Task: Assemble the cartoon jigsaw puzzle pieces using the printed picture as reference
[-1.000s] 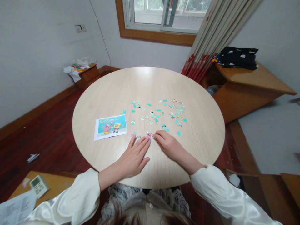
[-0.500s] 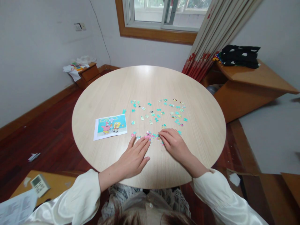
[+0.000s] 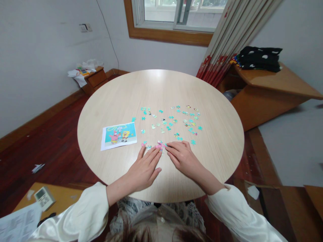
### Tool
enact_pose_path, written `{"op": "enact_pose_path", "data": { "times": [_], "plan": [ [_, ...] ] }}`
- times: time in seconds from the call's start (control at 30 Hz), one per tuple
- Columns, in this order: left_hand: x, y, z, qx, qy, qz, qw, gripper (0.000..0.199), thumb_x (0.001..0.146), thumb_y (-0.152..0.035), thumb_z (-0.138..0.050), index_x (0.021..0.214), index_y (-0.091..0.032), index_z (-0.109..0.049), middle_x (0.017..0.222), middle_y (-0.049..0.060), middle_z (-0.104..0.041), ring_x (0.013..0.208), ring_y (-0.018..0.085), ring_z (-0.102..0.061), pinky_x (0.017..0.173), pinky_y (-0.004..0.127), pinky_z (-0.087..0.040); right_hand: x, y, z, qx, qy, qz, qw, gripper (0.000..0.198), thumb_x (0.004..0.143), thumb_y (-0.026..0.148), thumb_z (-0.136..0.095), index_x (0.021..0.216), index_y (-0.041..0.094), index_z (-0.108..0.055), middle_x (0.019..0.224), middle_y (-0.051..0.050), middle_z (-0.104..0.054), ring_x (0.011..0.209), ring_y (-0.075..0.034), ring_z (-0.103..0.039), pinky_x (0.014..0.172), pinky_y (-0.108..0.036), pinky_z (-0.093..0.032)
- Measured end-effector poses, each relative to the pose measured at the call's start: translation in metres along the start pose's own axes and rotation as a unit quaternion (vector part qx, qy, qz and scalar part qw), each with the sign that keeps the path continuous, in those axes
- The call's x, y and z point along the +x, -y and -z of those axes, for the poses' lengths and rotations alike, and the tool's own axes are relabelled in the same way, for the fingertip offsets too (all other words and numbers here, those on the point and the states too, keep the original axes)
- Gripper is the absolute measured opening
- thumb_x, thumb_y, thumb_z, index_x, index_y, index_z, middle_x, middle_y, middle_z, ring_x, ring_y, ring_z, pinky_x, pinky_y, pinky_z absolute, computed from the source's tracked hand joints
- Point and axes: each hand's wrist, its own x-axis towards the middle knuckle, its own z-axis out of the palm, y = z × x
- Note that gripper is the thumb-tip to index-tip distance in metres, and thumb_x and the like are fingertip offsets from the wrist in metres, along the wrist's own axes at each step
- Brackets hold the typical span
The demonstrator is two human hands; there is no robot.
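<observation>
Palm down, my left hand (image 3: 144, 167) lies on the table with its fingers stretched out and their tips on a small joined group of pink puzzle pieces (image 3: 159, 144). From the other side, my right hand (image 3: 185, 157) has its fingers close together at the group's right edge, closed on a puzzle piece mostly hidden under the fingertips. Just left of the group are a pale puzzle piece (image 3: 149, 147) and a pink and teal puzzle piece (image 3: 143, 143). The cartoon reference picture (image 3: 119, 134) lies flat to the left.
Several loose teal and yellow puzzle pieces (image 3: 169, 128) are scattered beyond my hands on the round wooden table (image 3: 113, 97). A brown cabinet (image 3: 272, 97) with dark cloth (image 3: 259, 58) stands at the right. A low surface at lower left holds a white digital device (image 3: 44, 198).
My right hand has slid left toward the pink group, covering pieces that showed beside it and uncovering a teal piece behind it. My left hand stays in place.
</observation>
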Motion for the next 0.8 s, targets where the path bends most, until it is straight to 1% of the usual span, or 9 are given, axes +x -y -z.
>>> {"op": "enact_pose_path", "data": {
  "times": [0.23,0.4,0.47,0.67,0.8],
  "plan": [
    [0.0002,-0.0002,0.0003,-0.001,-0.005,-0.001,1.0,0.051,0.099,-0.036,-0.033,0.144,-0.012,-0.034,0.146,0.016,-0.043,0.139,0.027,-0.034,0.117,0.054,-0.006,-0.0026,0.003,0.0008,-0.002,0.005,-0.012,1.0,0.024,0.093,0.017,-0.047,0.109,0.019,-0.065,0.107,-0.01,-0.068,0.1,-0.021,-0.061,0.089,-0.041,-0.037],
    [-0.0004,0.0,0.0001,-0.002,-0.004,0.0,1.0,0.051,0.099,-0.036,-0.033,0.143,-0.011,-0.035,0.146,0.016,-0.043,0.139,0.027,-0.034,0.117,0.054,-0.005,-0.0054,0.0006,0.0018,-0.013,-0.049,-0.034,0.998,0.026,0.095,0.017,-0.044,0.11,0.018,-0.065,0.107,-0.011,-0.068,0.101,-0.022,-0.06,0.089,-0.041,-0.037],
    [-0.0007,0.0,0.0002,-0.004,-0.001,0.0,1.0,0.051,0.099,-0.036,-0.033,0.143,-0.01,-0.035,0.146,0.016,-0.042,0.139,0.027,-0.033,0.117,0.054,-0.005,-0.0068,-0.0006,0.0017,-0.017,-0.06,-0.043,0.997,0.026,0.095,0.016,-0.043,0.111,0.017,-0.065,0.107,-0.011,-0.068,0.101,-0.022,-0.06,0.088,-0.042,-0.037],
    [-0.001,-0.0003,0.0007,-0.01,-0.015,0.001,1.0,0.052,0.099,-0.035,-0.033,0.145,-0.011,-0.032,0.146,0.017,-0.042,0.139,0.027,-0.033,0.117,0.053,-0.006,-0.0077,0.0003,0.0019,-0.001,-0.04,-0.037,0.999,0.033,0.094,0.014,-0.043,0.12,0.021,-0.062,0.11,-0.011,-0.068,0.104,-0.022,-0.06,0.089,-0.042,-0.038],
    [-0.0008,-0.0005,0.0006,-0.012,-0.018,0.001,1.0,0.051,0.099,-0.035,-0.032,0.144,-0.012,-0.034,0.145,0.017,-0.044,0.138,0.027,-0.035,0.117,0.055,-0.008,-0.0061,0.0028,0.0019,0.004,-0.014,-0.026,1.0,0.033,0.094,0.015,-0.043,0.121,0.021,-0.061,0.116,-0.011,-0.067,0.108,-0.022,-0.06,0.09,-0.042,-0.037]
  ]
}}
